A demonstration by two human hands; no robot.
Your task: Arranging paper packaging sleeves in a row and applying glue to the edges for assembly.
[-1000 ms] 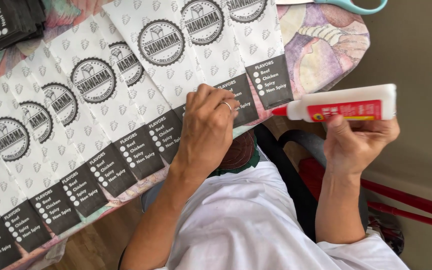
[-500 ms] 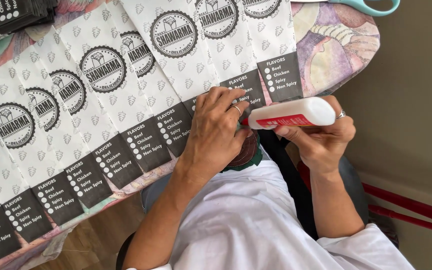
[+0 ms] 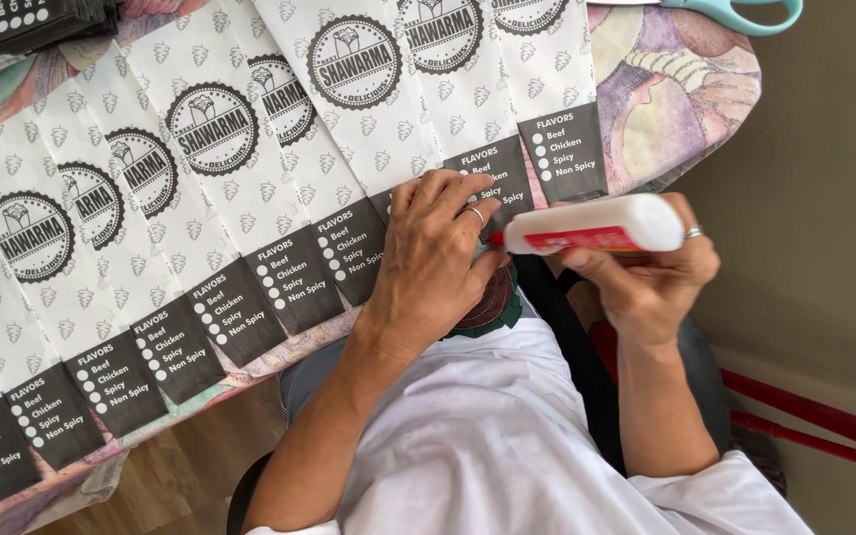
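Glue bottle (image 3: 596, 226), white with a red label, lies sideways in the right hand (image 3: 646, 282); fingers curl closed around its body, thumb underneath, a ring on one finger. Its red tip points at the fingertips of the left hand (image 3: 438, 258) and sits just beside them.

Left hand: palm down, fingers spread and flat, pressing on the dark bottom edge of a paper bag (image 3: 492, 183). A ring shows on one finger. It grips nothing.

Paper bags (image 3: 250, 198): white, each with a round black emblem and a black end panel, laid in an overlapping row that runs away from the left fingers toward the far left. A stack of further bags (image 3: 47, 20) sits well beyond the fingers, top left corner.

Surface: table (image 3: 676, 99) covered with a patterned pastel cloth, bare patch just above the right fingers. Scissors (image 3: 745, 15) with pale teal handles lie at the far edge, well above the right hand.

Room: wood floor (image 3: 180, 476) below the table edge; plain beige floor to the right; a red bar (image 3: 814, 421) below the right forearm. Person wears a white shirt (image 3: 507, 436).
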